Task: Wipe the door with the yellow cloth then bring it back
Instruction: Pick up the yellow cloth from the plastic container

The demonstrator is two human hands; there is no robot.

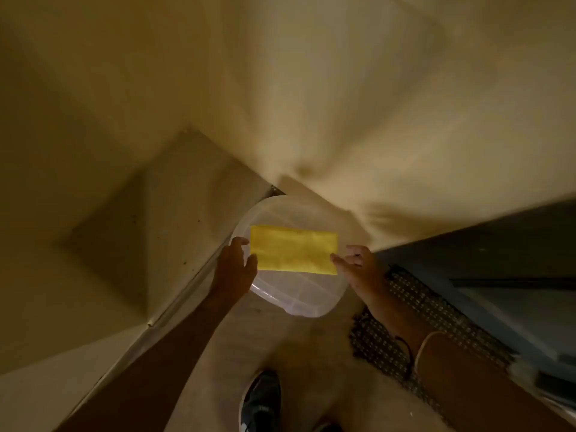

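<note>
The yellow cloth lies folded flat in a rectangle on top of a clear plastic tub that stands on the floor in a corner. My left hand is at the cloth's left end, fingers apart, thumb close to its edge. On the other side, my right hand has its fingers loosely spread, and one fingertip touches the lower right corner. Neither hand has a grip on the cloth. A cream panel that looks like a door stands at the left of the tub.
Cream walls meet in the corner behind the tub. A dark patterned mat lies on the floor at the right, beside a dark blue-grey surface. My dark shoe is on the beige floor below the tub.
</note>
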